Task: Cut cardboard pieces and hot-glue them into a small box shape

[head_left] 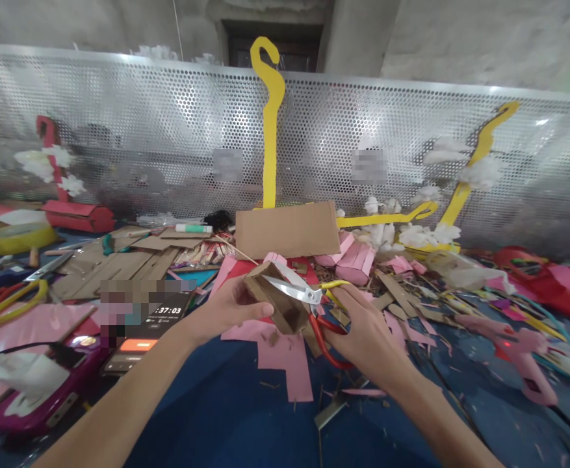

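My left hand [231, 309] grips a small folded cardboard box [292, 312] by its left side, with the thumb on its near face. My right hand [360, 322] is closed on the handles of a pair of scissors [304, 292], one handle yellow and one red. The blades are parted and reach left over the box's open edge; whether they touch the cardboard I cannot tell. Beneath lies a cut pink paper sheet [297, 374]. Just behind stands a larger brown cardboard piece [287, 231], with a tall yellow hook-shaped strip [271, 130] rising behind it.
A pink glue gun [518, 351] lies at the right. On the left are a phone [143, 338], a purple power strip [45, 390] and another pair of scissors [19, 302]. Cardboard and paper scraps cover much of the blue table [216, 416]. A perforated metal panel [177, 136] runs behind.
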`<state>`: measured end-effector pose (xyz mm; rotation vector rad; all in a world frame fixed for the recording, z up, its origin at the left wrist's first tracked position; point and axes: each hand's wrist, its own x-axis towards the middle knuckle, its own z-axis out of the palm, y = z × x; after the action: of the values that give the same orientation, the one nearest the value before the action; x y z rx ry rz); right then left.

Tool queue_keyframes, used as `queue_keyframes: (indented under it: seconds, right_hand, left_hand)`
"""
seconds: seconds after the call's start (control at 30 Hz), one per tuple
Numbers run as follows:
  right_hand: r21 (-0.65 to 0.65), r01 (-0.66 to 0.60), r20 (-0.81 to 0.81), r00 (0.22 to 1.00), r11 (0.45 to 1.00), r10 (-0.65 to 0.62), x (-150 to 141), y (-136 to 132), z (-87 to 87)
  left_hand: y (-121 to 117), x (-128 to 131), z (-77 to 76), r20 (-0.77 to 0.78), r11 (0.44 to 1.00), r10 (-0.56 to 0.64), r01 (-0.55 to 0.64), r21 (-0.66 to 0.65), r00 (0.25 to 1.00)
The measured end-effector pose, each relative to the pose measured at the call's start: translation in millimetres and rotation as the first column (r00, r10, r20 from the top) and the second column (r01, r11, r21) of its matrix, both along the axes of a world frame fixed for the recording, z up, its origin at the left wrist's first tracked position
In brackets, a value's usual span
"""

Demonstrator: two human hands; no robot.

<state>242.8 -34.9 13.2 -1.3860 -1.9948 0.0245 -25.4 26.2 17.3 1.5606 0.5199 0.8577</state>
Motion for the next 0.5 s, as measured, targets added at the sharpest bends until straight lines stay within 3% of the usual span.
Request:
queue_keyframes:
  seconds: [0.33, 0.5]
  right_hand:
    - [-0.115, 0.069, 0.052, 0.997, 0.991, -0.064, -1.2, -3.4, 0.4]
    - [-0.080, 0.045, 0.022, 0.999, 0.996, -0.044, -1.3, -3.4, -3.2]
  left_hand:
    - [-4.0, 3.4, 4.1, 0.096, 0.982, -0.174, 0.180, -0.051, 0.980]
    - [0.8, -2.7, -2.5, 0.087, 0.990, -0.110, 0.117, -0.079, 0.990]
